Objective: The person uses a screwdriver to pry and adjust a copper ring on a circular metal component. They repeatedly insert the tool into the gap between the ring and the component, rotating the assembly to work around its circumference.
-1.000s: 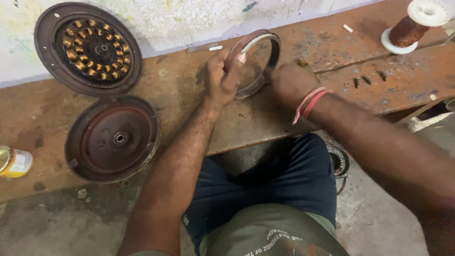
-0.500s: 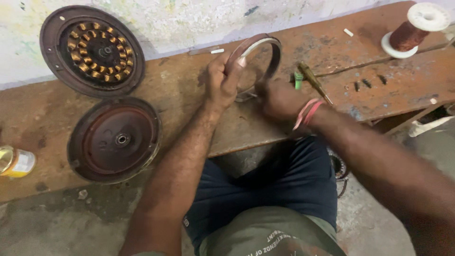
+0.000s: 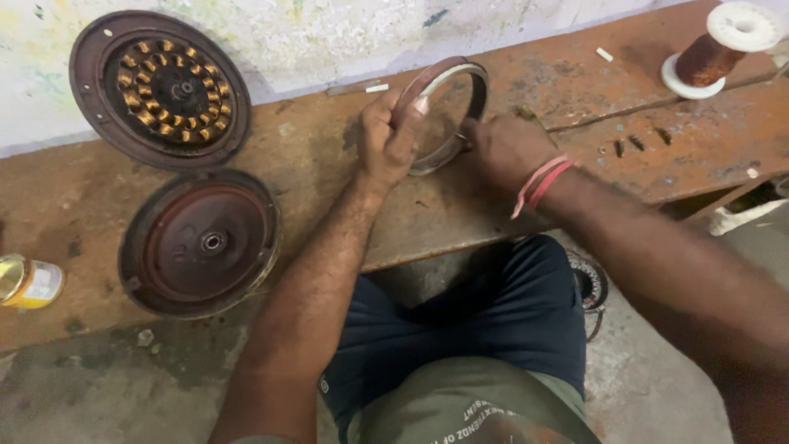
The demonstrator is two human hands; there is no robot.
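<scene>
My left hand (image 3: 385, 141) grips the left rim of a rusty metal ring (image 3: 477, 80) and holds it tilted upright on the wooden bench (image 3: 312, 173). My right hand (image 3: 505, 148) is closed in a fist against the ring's lower right rim. Red bands circle that wrist. A short end of a thin tool (image 3: 526, 111) sticks out above the fist; the rest of the tool is hidden by the hand.
A round motor part with copper coils (image 3: 160, 86) lies at the back left, and a rusty round cover (image 3: 201, 242) sits nearer me. A copper wire spool (image 3: 715, 53) stands at the far right, small screws (image 3: 637, 144) beside it. A yellow tin (image 3: 29, 281) sits at the left edge.
My right hand picked up a thin green-handled tool and has moved left to the ring's rim. My left hand kept its hold on the ring.
</scene>
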